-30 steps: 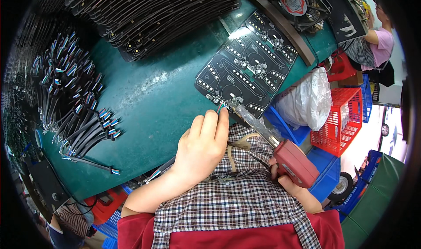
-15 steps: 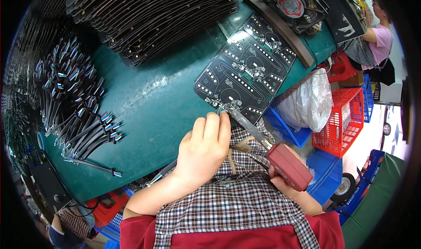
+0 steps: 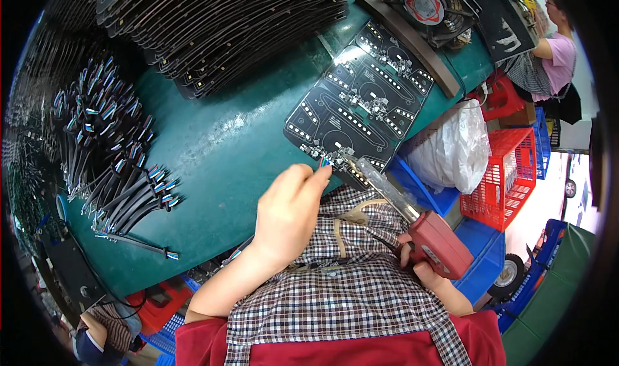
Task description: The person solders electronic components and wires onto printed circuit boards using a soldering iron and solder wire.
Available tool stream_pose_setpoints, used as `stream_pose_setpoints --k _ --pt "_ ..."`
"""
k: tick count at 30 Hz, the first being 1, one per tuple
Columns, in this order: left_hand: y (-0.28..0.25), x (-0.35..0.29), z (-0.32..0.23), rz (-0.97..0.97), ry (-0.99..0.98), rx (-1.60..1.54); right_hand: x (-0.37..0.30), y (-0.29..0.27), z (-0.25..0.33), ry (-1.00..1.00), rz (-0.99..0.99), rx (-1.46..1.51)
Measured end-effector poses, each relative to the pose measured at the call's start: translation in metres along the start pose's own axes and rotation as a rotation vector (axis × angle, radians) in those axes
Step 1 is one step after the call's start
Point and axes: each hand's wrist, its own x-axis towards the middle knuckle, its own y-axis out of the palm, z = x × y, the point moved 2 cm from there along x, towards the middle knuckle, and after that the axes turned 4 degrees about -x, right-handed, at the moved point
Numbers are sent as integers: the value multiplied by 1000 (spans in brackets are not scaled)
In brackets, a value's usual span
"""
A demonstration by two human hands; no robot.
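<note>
A black circuit board panel (image 3: 348, 118) with white LEDs and small metal parts lies at a slant on the green table. At its near edge my left hand (image 3: 290, 211) is closed, pinching a cable's thin coloured wires (image 3: 324, 163) against the small parts there. Most of that cable is hidden behind the hand and forearm. My right hand (image 3: 422, 263) is wrapped round the dark red handle of a soldering gun (image 3: 442, 245). The gun's metal shaft reaches up and left over the board's near corner. Its tip is close to the wires; I cannot tell whether they touch.
Tall stacks of black boards (image 3: 225, 30) stand at the back left. Bundled black cables (image 3: 109, 147) with coloured ends lie on the left. A dark bar (image 3: 412, 43) and a fan (image 3: 429, 8) sit beyond the panel. Red crates (image 3: 500, 179) and a plastic bag (image 3: 454, 147) are at right.
The soldering gun has shifted right and slightly down, its tip drawing away from the wires. My left hand has turned and moved slightly left, still pinching the wires.
</note>
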Motion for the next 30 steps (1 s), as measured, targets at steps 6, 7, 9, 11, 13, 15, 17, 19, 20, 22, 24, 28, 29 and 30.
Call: stream_pose_setpoints --k 6,7,9,11,13,15,17,19,20,22,24,28,29,30 --pt "5 -5 -11 102 282 428 -3 6 -7 -19 -111 147" --pt "5 -5 -11 103 282 429 1 4 -4 -69 -101 42" --pt "5 -5 -11 121 276 421 3 1 -1 -119 -90 -64" --pt "4 -5 -13 132 261 429 2 0 -1 -123 -49 -117" --pt "5 -5 -14 142 246 436 0 1 1 -95 -56 -173" --pt "6 -5 -14 145 223 448 -1 1 1 -69 -66 -228" --pt "6 -5 -15 150 228 452 0 1 2 -103 -123 -251" --pt "7 -4 -16 155 231 458 4 0 5 -182 -102 -335" --pt "7 -4 -17 158 232 463 6 -1 7 -261 -81 -420" --pt "7 -4 -18 162 231 471 11 -3 13 -287 -61 -450" --pt "6 -3 -19 179 208 443 10 -3 15 -312 -43 -482" --pt "5 -3 -16 170 194 387 -9 -3 -6 -25 -35 -287" --pt "6 -4 -14 163 194 370 -9 -3 -9 -41 -8 -316" --pt "6 -5 -13 157 195 352 -8 -3 -9 -43 -7 -313"
